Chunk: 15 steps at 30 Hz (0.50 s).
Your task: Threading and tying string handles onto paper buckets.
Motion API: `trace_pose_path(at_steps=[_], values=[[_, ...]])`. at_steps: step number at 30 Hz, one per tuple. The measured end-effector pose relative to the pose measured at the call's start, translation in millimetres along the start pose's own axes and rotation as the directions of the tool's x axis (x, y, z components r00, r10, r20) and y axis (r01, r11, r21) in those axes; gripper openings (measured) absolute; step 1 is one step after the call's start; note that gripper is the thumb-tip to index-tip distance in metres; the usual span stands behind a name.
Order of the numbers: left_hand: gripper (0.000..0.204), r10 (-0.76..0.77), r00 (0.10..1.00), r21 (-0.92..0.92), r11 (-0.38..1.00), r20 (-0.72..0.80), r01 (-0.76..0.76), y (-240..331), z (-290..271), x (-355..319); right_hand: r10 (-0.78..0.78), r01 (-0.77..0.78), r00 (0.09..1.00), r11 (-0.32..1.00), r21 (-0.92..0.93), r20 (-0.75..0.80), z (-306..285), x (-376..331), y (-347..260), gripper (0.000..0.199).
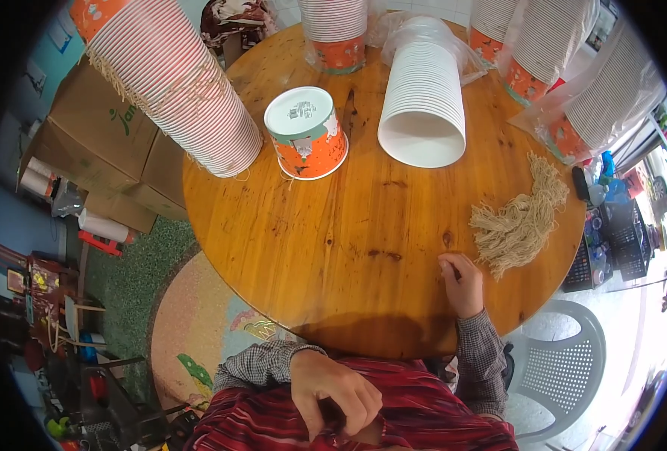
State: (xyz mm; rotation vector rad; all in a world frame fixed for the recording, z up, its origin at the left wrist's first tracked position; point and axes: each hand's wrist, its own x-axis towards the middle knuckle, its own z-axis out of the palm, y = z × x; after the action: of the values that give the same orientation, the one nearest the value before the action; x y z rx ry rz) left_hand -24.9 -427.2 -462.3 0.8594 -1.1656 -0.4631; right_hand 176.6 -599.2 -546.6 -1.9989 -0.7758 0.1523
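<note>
My left hand (pixel 337 392) hangs over the red striped cloth (pixel 424 406) at my front, its fingers curled down toward the thumb. Whatever may be between those fingertips is hidden. On the table's near right part rests my right hand (pixel 463 286), loosely closed, with nothing seen in it. Just beyond it lies a bundle of tan twine (pixel 525 218), apart from the fingers. An orange and green paper bucket (pixel 307 139) stands upside down farther left. To its right, a stack of nested white buckets (pixel 424 105) lies on its side, mouth toward me.
A tall leaning stack of buckets (pixel 175 83), with twine strands on it, stands at the table's (pixel 318 248) left edge. More bagged stacks (pixel 551 45) line the far side. Cardboard boxes (pixel 100 120) are at left, a grey plastic chair (pixel 566 368) at right, black crates (pixel 623 237) beyond.
</note>
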Motion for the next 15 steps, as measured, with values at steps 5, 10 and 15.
trace_pose_path(at_steps=[5, 10, 15], values=[[0.043, 0.004, 0.988, -0.058, 0.998, -0.157, -0.013, 6.0, 5.0, 12.4, -0.001, 0.001, 1.0, 1.0, -0.012, -0.004, -1.5, -0.4, -0.7, 0.011], [0.045, 0.041, 0.987, 0.128, 0.992, -0.157, -0.021, 1.8, 1.1, 13.4, -0.028, 0.028, 1.0, 1.0, -0.01, 0.003, -1.0, 0.1, -0.9, 0.012], [0.042, 0.05, 0.998, -0.014, 0.999, -0.04, -0.05, 9.8, -9.0, 4.3, -0.013, 0.013, 1.0, 1.0, 0.004, -0.003, -1.8, -1.0, 3.8, 0.012]])
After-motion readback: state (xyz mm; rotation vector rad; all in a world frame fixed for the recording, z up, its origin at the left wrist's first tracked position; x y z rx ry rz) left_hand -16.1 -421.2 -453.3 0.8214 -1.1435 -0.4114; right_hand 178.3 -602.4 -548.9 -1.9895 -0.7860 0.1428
